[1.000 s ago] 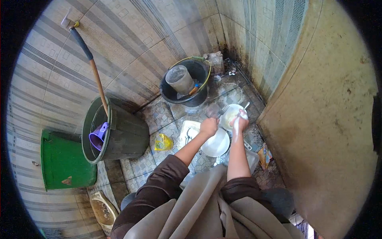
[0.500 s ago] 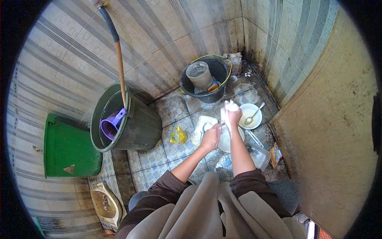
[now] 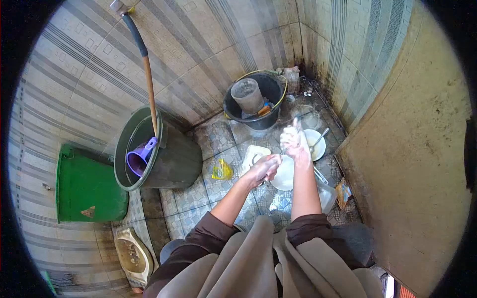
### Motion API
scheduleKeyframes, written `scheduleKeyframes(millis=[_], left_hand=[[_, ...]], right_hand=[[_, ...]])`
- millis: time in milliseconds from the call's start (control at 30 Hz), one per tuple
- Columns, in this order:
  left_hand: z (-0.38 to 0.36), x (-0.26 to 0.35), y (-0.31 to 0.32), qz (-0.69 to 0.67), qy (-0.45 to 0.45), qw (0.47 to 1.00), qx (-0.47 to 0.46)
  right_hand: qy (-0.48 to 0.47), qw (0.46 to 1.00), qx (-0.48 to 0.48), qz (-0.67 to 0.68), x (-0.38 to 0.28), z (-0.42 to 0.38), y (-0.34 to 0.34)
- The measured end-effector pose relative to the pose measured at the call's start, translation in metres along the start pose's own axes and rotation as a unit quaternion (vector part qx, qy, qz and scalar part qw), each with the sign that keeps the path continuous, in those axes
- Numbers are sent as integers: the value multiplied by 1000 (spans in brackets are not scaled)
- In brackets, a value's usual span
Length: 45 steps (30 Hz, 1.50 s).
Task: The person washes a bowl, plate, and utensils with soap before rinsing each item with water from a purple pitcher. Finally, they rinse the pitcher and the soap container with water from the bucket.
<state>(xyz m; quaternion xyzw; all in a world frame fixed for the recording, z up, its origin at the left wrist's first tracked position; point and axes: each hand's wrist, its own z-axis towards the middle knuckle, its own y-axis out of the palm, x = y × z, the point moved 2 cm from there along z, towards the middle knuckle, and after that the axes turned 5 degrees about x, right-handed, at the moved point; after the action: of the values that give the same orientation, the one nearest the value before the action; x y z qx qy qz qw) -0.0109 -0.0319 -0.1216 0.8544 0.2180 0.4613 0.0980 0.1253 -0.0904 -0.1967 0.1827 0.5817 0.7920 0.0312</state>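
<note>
A tiled wall [image 3: 189,59] with grey stripes closes in a cramped wash corner, and patterned floor tiles [image 3: 196,203] carry the dishes. A dark bucket [image 3: 262,122] stands by the far corner; a large grey-green tub [image 3: 178,164] with a purple dipper [image 3: 140,158] stands to the left.

A thin utensil [image 3: 283,150], probably metal, shows in the narrow gap between the two hands. It juts from the left hand [image 3: 266,169] toward the right hand [image 3: 296,142], its long axis seeming to run across the gap at a slant; which end shows is too small to tell. The left hand sits lower and nearer the body, the right farther forward.

The left grip is curled into a tight fist, apparently around the utensil. The right grip is coated in white suds, fingers bent and one digit pointing forward; whether anything lies in its palm cannot be told.

Below the gap is a round white plate [image 3: 283,180]. A rectangular white dish [image 3: 248,159] lies just left of it, with a yellow packet [image 3: 222,170] farther left. Right of the right hand, a white bowl [image 3: 321,149] holds a spoon [image 3: 325,132].
</note>
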Motion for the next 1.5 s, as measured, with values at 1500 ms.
scheduleKeyframes(millis=[1500], left_hand=[[101, -172, -220, 247, -104, 907, 324]], right_hand=[[49, 582, 477, -657, 2, -38, 32]])
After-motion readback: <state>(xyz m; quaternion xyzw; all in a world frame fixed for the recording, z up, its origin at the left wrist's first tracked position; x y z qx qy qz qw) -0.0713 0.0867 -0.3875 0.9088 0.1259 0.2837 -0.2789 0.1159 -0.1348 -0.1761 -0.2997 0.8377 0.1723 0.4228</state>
